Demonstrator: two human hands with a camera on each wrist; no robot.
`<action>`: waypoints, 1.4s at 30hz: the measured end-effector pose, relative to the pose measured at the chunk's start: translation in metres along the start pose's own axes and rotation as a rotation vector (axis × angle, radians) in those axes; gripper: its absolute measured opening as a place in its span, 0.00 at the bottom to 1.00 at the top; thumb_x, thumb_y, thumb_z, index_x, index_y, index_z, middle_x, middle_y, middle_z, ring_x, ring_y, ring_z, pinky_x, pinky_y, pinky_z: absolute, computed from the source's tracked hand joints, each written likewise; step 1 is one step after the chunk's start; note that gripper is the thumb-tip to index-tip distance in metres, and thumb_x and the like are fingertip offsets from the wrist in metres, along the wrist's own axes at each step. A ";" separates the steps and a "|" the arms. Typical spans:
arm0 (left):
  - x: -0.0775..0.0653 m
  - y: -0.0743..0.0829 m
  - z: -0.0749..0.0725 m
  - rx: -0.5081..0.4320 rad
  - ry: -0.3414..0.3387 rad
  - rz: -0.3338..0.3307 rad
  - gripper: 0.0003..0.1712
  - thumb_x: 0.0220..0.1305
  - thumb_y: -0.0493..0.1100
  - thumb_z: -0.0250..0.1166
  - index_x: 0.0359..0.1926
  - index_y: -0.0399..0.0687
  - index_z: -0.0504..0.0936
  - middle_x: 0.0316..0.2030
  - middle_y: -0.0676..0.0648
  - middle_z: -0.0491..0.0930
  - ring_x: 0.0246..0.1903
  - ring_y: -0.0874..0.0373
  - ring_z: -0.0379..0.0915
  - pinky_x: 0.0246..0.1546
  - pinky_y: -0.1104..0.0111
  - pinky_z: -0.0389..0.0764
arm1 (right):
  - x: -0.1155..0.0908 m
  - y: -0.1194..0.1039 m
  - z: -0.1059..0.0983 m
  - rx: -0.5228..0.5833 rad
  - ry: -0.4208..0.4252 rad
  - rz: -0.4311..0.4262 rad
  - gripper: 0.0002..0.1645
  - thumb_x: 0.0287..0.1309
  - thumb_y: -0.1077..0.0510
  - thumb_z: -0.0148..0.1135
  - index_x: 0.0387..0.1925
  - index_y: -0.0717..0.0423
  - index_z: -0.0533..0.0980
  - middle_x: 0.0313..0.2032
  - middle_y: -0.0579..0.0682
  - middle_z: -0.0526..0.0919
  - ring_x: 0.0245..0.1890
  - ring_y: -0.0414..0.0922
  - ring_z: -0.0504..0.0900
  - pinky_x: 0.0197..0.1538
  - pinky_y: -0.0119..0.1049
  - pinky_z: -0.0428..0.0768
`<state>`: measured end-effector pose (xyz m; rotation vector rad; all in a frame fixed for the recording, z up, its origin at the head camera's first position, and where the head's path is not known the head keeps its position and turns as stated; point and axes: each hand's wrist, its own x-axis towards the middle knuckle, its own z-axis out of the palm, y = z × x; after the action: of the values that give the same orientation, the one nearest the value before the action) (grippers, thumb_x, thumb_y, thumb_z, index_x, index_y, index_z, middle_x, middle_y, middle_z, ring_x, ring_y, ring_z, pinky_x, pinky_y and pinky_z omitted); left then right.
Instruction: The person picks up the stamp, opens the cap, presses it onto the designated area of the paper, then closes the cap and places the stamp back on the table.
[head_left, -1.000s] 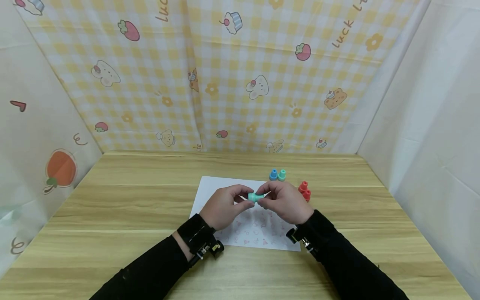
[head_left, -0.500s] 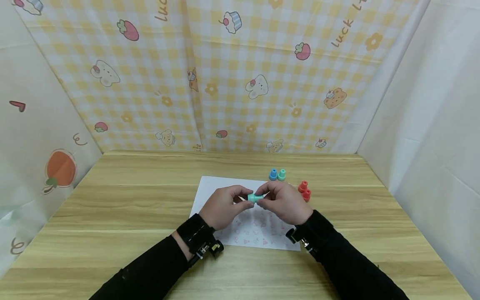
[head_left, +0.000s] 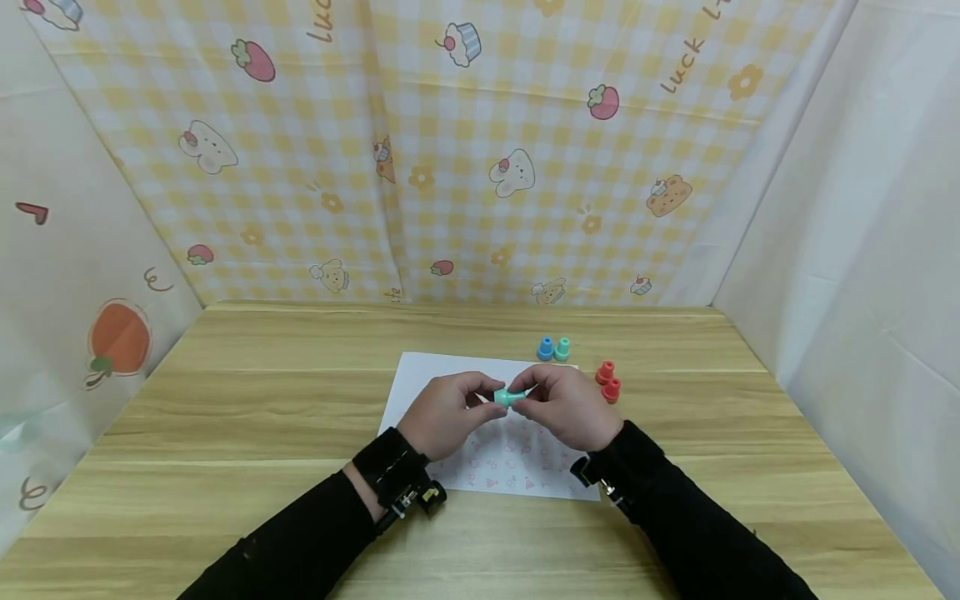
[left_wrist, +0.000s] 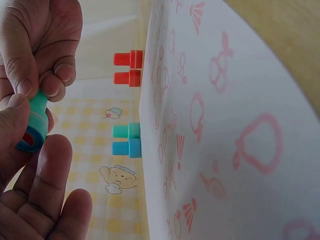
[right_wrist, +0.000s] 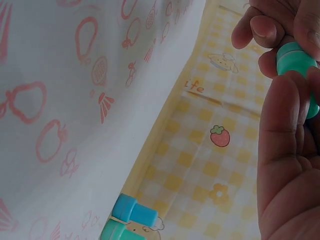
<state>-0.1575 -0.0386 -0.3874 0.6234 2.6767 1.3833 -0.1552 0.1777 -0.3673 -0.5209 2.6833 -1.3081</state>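
Note:
A small mint-green stamp (head_left: 502, 397) is held sideways between both hands, above a white sheet of paper (head_left: 442, 364) with red-pink fruit and shuttlecock-like prints. My left hand (head_left: 442, 417) pinches its wide end between thumb and fingers. The narrow end is pinched by my right hand (head_left: 576, 408). In the left wrist view, the wide end of the stamp (left_wrist: 38, 117) shows a blue rim around a reddish face. Fingers cover much of the stamp (right_wrist: 295, 61) in the right wrist view.
Behind the paper stand a blue stamp (head_left: 545, 349) and another mint-green stamp (head_left: 562, 349), side by side. Two red stamps (head_left: 605, 373) stand to the right, past the right hand. A checked yellow cloth (head_left: 465, 225) hangs along the wooden table's (head_left: 247, 400) far edge.
Both hands keep their grip on the stamp in nearly the same place. My right hand sits very slightly lower, and the paper's far right corner now shows behind it.

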 end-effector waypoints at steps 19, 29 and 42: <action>-0.002 0.006 0.001 0.019 0.009 0.007 0.11 0.66 0.47 0.75 0.48 0.55 0.90 0.38 0.58 0.89 0.32 0.66 0.79 0.33 0.71 0.80 | -0.004 -0.007 0.001 -0.042 0.021 0.016 0.04 0.65 0.63 0.72 0.40 0.52 0.86 0.38 0.47 0.89 0.32 0.41 0.81 0.36 0.32 0.81; -0.004 0.004 -0.001 0.035 -0.061 -0.005 0.12 0.70 0.49 0.72 0.53 0.57 0.87 0.48 0.57 0.88 0.42 0.62 0.84 0.42 0.64 0.85 | -0.007 -0.007 0.001 -0.020 0.023 -0.025 0.05 0.66 0.63 0.70 0.42 0.54 0.86 0.38 0.47 0.88 0.32 0.40 0.80 0.37 0.30 0.80; -0.008 -0.004 -0.019 0.314 -0.099 -0.001 0.34 0.72 0.57 0.69 0.73 0.49 0.76 0.72 0.46 0.75 0.74 0.50 0.70 0.75 0.53 0.70 | -0.013 0.005 -0.053 -0.070 0.176 0.051 0.10 0.72 0.61 0.64 0.51 0.59 0.84 0.34 0.52 0.85 0.25 0.41 0.73 0.27 0.29 0.72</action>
<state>-0.1556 -0.0579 -0.3804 0.6920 2.8336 0.9091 -0.1572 0.2250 -0.3388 -0.3571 2.8725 -1.3072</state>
